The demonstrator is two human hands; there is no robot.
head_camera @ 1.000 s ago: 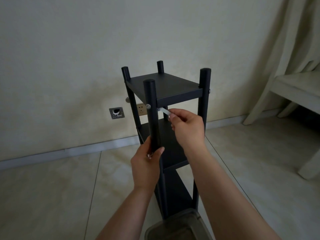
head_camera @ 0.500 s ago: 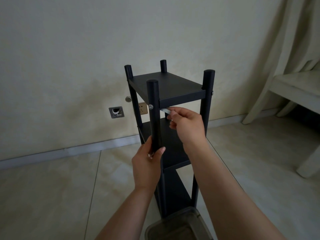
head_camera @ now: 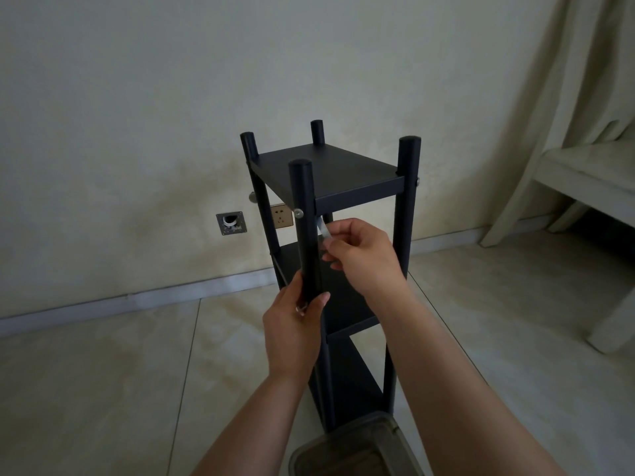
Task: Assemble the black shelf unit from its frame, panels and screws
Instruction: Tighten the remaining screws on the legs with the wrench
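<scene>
Shelf unit [head_camera: 330, 180] upright, posts vertical; wall socket [head_camera: 281, 217] at 9 o'clock, clear container [head_camera: 354, 448] at 6 o'clock; left hand [head_camera: 292, 324] grips front post [head_camera: 304, 228], right hand [head_camera: 364, 252] pinches silver hex key [head_camera: 323, 228]

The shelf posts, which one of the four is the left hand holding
The near-left post, the one closest to the camera. The left hand grips it below the top panel; the other three stand untouched.
</scene>
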